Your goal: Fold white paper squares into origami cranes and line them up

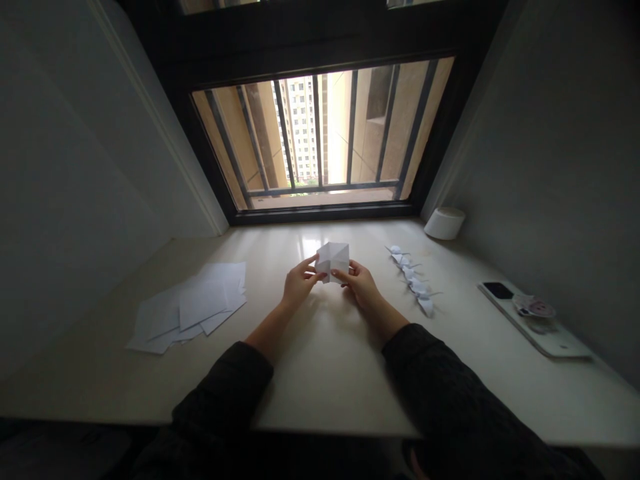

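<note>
A small sheet of white paper [334, 253] with fold creases is held up over the middle of the windowsill. My left hand [300, 280] grips its left edge between thumb and fingers. On the opposite side my right hand [359, 281] pinches the lower right edge, its thumb on the near face. The fingertips behind the paper are partly hidden. To the right of my hands lies a row of several small folded white paper figures [411, 279] with thin pointed ends. A pile of loose white paper sheets [200, 303] rests to the left.
A pale phone [560, 343] with a round attachment [534, 307] lies at the right by the wall. A white cylindrical object [444, 223] stands in the back right corner. Behind the sill is a dark-framed window [320, 217] with bars outside.
</note>
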`<action>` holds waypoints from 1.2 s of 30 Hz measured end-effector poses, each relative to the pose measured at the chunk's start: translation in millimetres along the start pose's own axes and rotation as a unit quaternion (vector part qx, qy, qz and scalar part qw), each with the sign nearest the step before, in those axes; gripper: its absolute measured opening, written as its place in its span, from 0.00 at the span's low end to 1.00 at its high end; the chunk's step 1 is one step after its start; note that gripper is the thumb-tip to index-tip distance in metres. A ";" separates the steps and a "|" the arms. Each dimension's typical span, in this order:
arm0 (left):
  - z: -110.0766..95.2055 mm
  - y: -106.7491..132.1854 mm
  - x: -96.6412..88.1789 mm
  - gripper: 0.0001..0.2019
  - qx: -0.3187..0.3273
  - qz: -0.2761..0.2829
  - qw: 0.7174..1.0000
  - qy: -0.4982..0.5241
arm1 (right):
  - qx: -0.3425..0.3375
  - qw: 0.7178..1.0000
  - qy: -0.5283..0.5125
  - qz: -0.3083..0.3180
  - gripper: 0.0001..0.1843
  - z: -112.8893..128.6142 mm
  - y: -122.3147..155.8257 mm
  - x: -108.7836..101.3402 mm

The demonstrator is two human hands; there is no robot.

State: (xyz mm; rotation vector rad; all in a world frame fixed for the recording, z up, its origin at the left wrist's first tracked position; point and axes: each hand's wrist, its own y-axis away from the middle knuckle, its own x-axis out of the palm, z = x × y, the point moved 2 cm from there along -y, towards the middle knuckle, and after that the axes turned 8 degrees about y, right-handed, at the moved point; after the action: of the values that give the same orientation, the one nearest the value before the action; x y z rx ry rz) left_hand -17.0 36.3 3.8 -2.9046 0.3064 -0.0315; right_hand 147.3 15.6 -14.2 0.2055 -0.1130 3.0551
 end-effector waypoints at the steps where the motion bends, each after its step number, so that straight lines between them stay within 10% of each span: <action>1: 0.3 0.7 0.2 0.27 0.005 -0.013 1.000 -0.018 | -0.006 1.000 0.005 0.000 0.26 1.7 1.4 1.0; 19: -21.5 13.6 9.4 0.13 0.140 -0.066 0.967 -0.204 | -0.008 1.000 -0.024 0.015 0.21 2.6 3.4 4.4; 24: -5.7 2.7 1.5 0.19 0.004 -0.080 0.996 0.025 | 0.022 0.999 -0.020 0.036 0.18 -3.1 -0.2 1.5; 28: 4.1 -0.4 2.7 0.33 -0.152 -0.050 0.968 0.192 | 0.037 0.998 -0.035 0.036 0.20 -5.6 -3.3 -0.1; 36: -1.8 1.6 9.4 0.38 -0.154 -0.062 0.960 0.225 | 0.030 0.997 -0.021 0.068 0.21 -1.8 1.9 4.5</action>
State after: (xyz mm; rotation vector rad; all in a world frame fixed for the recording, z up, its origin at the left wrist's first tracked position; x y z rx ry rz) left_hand -8.2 32.5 5.1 -3.1930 0.2132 -0.7352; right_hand 142.5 14.1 -15.5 0.2764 -0.0384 3.1930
